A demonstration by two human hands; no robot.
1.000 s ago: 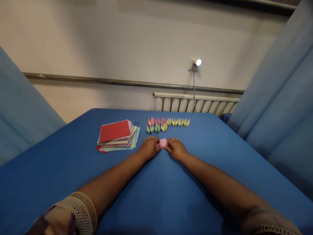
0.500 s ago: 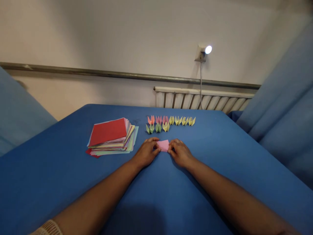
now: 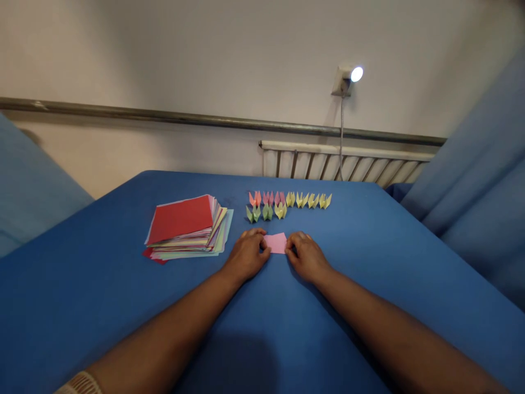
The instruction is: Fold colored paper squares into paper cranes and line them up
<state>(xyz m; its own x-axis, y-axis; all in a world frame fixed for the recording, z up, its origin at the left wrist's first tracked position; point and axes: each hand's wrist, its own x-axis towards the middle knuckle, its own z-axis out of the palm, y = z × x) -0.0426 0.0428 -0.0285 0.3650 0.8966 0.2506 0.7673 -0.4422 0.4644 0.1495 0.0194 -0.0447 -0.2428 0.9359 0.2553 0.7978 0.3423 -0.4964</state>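
Note:
A small folded piece of pink paper (image 3: 275,243) lies on the blue table between my two hands. My left hand (image 3: 248,251) is closed on its left edge, thumb and fingers pinching the paper. On the opposite edge, my right hand (image 3: 307,254) pinches the right side in the same way. Just beyond them stand several folded paper cranes in two rows: an orange-pink one (image 3: 255,199), purple-pink ones (image 3: 279,199), yellow ones (image 3: 302,200) and green ones (image 3: 267,212). The fingertips partly hide the ends of the pink paper.
Left of my hands sits a thick stack of coloured paper (image 3: 180,221) with a red sheet on top. The blue table (image 3: 123,312) reaches back to a wall with a metal rail (image 3: 184,116), a radiator (image 3: 311,148) and a plugged-in light (image 3: 356,74). Blue curtains (image 3: 484,180) hang at both sides.
Slightly more of the pink paper shows between my hands, with my right hand a little further right. The whole view has shifted slightly; the cranes and stack stay in place.

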